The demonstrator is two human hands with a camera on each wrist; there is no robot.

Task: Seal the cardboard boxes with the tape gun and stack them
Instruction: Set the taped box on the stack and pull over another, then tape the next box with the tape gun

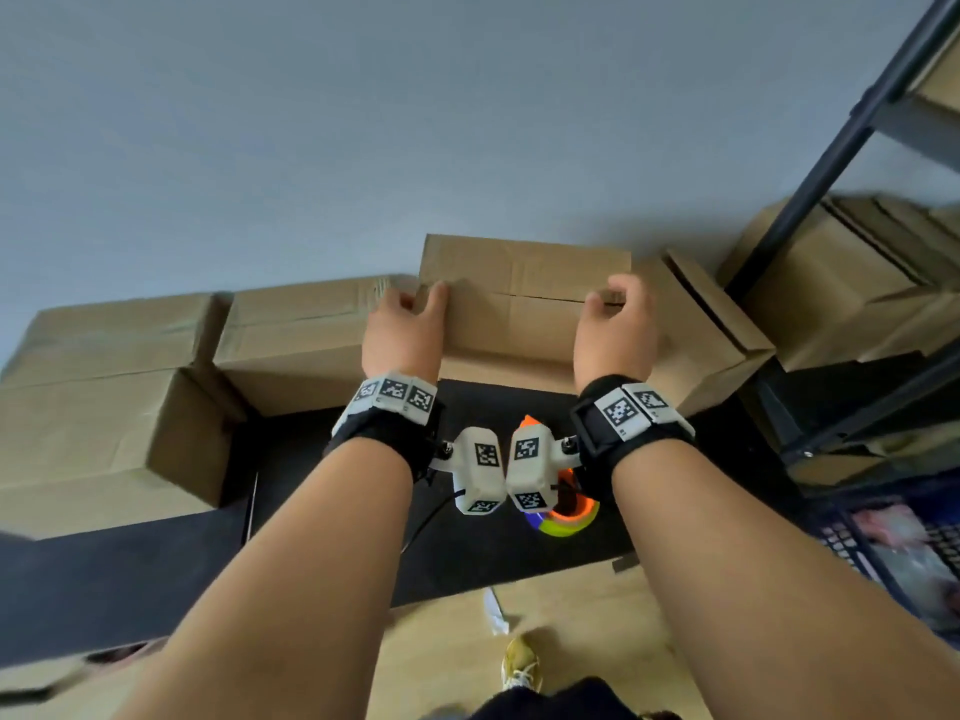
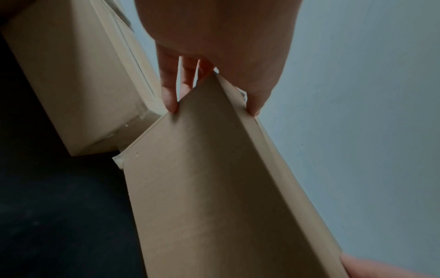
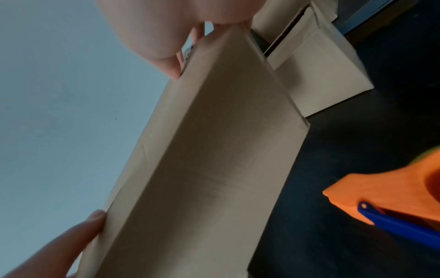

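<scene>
At centre frame the cardboard box [image 1: 511,314] sits on the black counter [image 1: 156,558], left hand [image 1: 402,324] and right hand [image 1: 615,324] fingers curled over its ends; a lopsided lift could drop it onto the tape gun [image 1: 558,517] below.

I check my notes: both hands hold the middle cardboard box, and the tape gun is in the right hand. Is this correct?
Not fully. Both hands, left hand and right hand, do hold the cardboard box, but the head view shows the tape gun lying on the black mat.
</scene>
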